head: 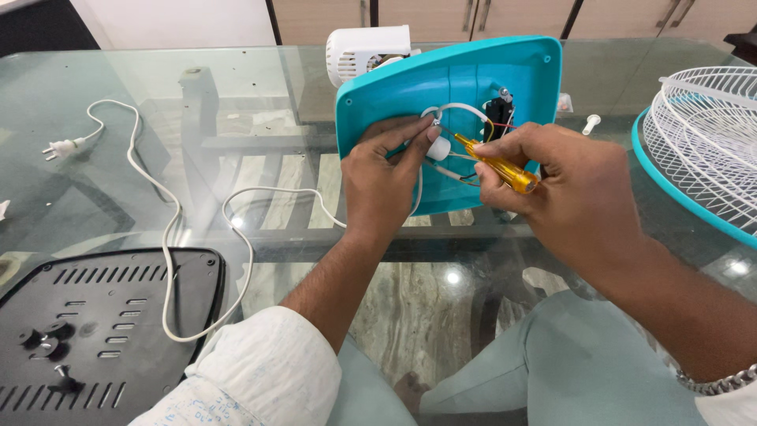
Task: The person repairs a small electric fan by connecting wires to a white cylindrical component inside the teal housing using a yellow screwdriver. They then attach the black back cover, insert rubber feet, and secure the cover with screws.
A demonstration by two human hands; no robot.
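Teal plastic fan base (465, 79) was propped up on its edge on the glass table (236, 95), open underside facing the camera, so I'll place everything else off that. Left hand (378, 185) was pressed against the lower left of the base's inside, fingers (422, 138) pinched around a small white round part (438, 148) with white wiring looping out of it. Right hand (564, 189) sat at the lower right of the base, fingers clenched around a yellow-handled screwdriver (505, 170), tip pointing up-left into the base right beside that white part. A small black component (498, 114) with red and black wires sat inside the base, above the screwdriver.

White motor housing (367, 51) stood just behind the base's top left corner. White power cord (169, 229) ran out from the base's lower left edge and snaked way off to the left across the table, ending in a plug (63, 147). Black vented bottom plate (102, 331) lay well below and left of the base, near the table's edge. White wire fan guard (706, 146) with a teal rim lay to the right of the base, and a small white peg (591, 123) was between the two.
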